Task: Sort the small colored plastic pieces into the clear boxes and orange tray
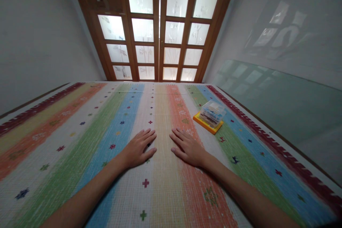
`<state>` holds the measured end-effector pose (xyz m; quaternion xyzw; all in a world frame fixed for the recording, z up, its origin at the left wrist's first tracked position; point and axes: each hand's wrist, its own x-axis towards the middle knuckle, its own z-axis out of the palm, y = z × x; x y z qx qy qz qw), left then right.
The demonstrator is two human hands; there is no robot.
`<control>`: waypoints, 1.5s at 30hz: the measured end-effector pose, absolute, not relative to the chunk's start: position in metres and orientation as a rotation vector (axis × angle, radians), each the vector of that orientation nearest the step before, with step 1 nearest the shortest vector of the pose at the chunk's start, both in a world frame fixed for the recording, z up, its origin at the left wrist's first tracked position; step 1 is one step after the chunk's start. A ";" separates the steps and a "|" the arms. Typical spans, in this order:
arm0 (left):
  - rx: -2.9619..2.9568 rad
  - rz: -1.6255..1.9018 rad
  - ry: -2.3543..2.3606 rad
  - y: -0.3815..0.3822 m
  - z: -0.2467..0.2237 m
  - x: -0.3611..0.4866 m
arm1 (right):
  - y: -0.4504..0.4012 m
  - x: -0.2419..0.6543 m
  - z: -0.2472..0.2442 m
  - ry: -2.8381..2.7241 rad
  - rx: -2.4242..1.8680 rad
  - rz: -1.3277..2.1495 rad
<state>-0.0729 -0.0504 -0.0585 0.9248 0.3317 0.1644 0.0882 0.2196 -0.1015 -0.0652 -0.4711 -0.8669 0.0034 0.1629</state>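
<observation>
My left hand [139, 149] lies flat, palm down, on the striped cloth [162, 192], its fingers stretched and the thumb apart. Opposite it, across a pale yellow stripe, my right hand [189, 148] rests flat on an orange stripe with fingers spread. Neither hand holds anything. Beyond my right hand, a little to the right, stands a clear plastic box [213, 113] on a yellow-orange base [208, 124]. Some dark and blue items show through its walls, but I cannot make out what they are. Both hands are apart from the box.
The cloth covers a wide flat surface. At its far end are wooden doors [159, 28] with frosted panes. A white wall [34, 28] runs along the left. On the right, a greenish glassy panel [278, 110] stands against the wall.
</observation>
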 end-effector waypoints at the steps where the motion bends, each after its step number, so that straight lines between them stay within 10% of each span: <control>1: 2.750 0.497 0.986 -0.051 -0.059 -0.073 | -0.102 0.220 -0.065 -2.473 -1.343 0.009; 45: 2.722 0.504 0.977 -0.051 -0.056 -0.071 | -0.100 0.222 -0.068 -2.471 -1.314 -0.013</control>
